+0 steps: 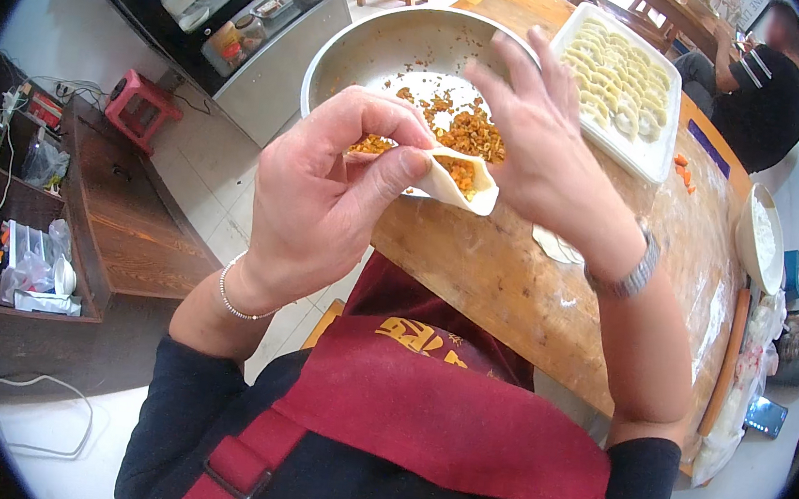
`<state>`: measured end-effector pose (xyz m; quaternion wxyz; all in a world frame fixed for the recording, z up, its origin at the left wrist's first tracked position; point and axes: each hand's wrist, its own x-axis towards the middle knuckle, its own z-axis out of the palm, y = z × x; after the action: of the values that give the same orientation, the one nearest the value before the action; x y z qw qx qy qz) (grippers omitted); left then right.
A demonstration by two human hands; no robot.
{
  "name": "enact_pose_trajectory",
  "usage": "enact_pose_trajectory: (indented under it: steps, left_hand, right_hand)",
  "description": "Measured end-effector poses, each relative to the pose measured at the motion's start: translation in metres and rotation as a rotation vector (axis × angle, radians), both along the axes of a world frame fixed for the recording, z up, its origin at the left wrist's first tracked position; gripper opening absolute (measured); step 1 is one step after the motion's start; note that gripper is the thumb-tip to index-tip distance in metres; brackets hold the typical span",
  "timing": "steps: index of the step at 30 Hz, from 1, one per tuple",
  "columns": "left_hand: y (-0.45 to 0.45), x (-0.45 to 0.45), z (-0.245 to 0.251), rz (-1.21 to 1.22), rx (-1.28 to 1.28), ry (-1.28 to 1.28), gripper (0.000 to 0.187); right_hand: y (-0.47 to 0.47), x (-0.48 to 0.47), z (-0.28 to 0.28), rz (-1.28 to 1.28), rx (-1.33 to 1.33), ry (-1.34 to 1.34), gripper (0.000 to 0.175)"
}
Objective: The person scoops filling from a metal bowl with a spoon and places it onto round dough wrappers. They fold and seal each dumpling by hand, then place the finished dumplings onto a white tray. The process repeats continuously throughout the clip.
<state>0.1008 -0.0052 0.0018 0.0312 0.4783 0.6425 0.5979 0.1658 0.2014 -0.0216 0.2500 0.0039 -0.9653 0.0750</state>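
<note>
Between the thumb and fingers of my left hand (332,191) is a folded dumpling (459,181), pinched at its left end. Its right end gapes and shows orange-brown filling inside. My right hand (539,140) hovers just right of the dumpling with fingers spread; nothing shows in it. Behind both hands stands a wide metal bowl (363,41), with loose chopped filling (474,133) on its bottom. Partly under my right wrist, a few round dough wrappers (557,245) lie on the wooden table (472,257).
A white tray (660,164) of several rows of dumplings sits beyond my right hand. Farther right are orange scraps (683,173), a flour bowl (763,233), a rolling pin (725,364) and a phone (765,417). Another person (766,98) sits at the back right. A display cabinet (248,22) stands at left.
</note>
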Motion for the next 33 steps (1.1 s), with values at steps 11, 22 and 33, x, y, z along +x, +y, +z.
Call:
enact_pose_trajectory:
  steps: [11, 22, 33]
  left_hand:
    - [0.007, 0.006, -0.012, -0.135, 0.097, 0.065, 0.010]
    - [0.014, 0.011, -0.011, -0.176, 0.072, 0.139, 0.008]
    - [0.021, 0.018, -0.005, -0.386, 0.082, -0.132, 0.069]
  right_hand:
    - [-0.037, 0.045, 0.005, 0.251, -0.369, 0.206, 0.068]
    - [-0.037, 0.054, 0.006, 0.189, -0.064, 0.381, 0.031]
    - [-0.031, 0.074, -0.014, 0.392, -0.894, 0.352, 0.054]
